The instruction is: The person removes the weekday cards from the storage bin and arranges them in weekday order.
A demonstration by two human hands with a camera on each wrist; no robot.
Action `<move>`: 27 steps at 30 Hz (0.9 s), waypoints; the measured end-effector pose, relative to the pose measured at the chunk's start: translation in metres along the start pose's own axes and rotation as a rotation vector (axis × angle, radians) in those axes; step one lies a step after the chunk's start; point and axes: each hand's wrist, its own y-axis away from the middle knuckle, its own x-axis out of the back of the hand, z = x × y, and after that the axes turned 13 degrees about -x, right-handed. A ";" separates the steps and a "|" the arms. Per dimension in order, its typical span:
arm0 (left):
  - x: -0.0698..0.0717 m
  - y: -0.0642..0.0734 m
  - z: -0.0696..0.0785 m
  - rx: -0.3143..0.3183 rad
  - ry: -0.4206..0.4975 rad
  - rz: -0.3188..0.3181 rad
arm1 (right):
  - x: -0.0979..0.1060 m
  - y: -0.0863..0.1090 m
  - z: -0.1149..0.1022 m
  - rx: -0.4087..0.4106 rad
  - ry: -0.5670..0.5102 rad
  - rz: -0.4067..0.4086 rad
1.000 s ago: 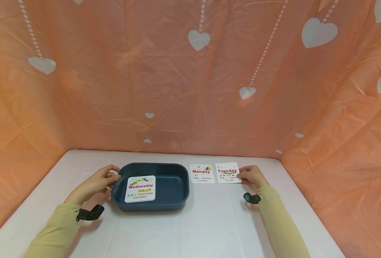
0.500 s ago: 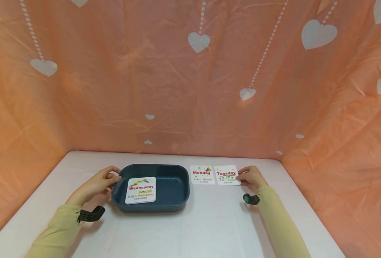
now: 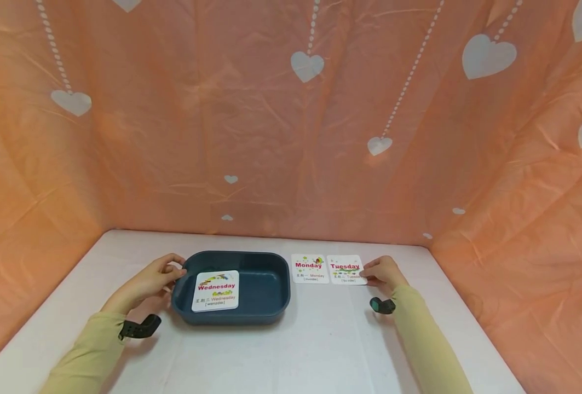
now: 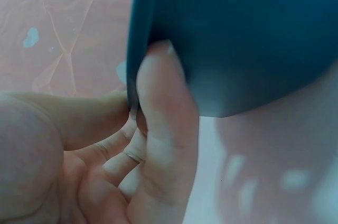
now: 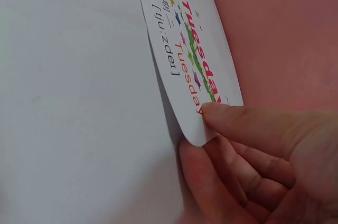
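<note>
My left hand pinches the left rim of a dark blue tray, thumb on one side of the wall and fingers on the other in the left wrist view. Inside the tray, at its left, lies a small stack of cards with the Wednesday card on top. My right hand holds the Tuesday card by its right edge, thumb on the printed face and fingers beneath. That edge is lifted a little off the table in the right wrist view. Close beside it on the left lies the Monday card, face up.
All of this sits on a white-covered table. Orange curtains with white hearts stand along the back and both sides. A black strap is on the left wrist, and another strap on the right.
The Tuesday card has come down and slightly left, level with the Monday card and nearer to it, the right hand moving with it. The left hand and tray stay put; the head view shifts slightly.
</note>
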 end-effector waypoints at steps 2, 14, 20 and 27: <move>0.000 0.000 0.000 0.000 -0.004 0.001 | -0.001 0.001 -0.001 -0.005 0.009 0.003; 0.000 -0.001 0.000 0.003 0.015 0.007 | -0.002 -0.001 -0.004 -0.030 0.077 0.061; 0.001 0.000 0.002 0.004 0.007 0.005 | -0.001 -0.004 -0.004 -0.012 0.072 0.053; -0.001 0.000 0.003 0.010 -0.011 0.008 | -0.002 -0.004 -0.003 -0.020 0.064 0.059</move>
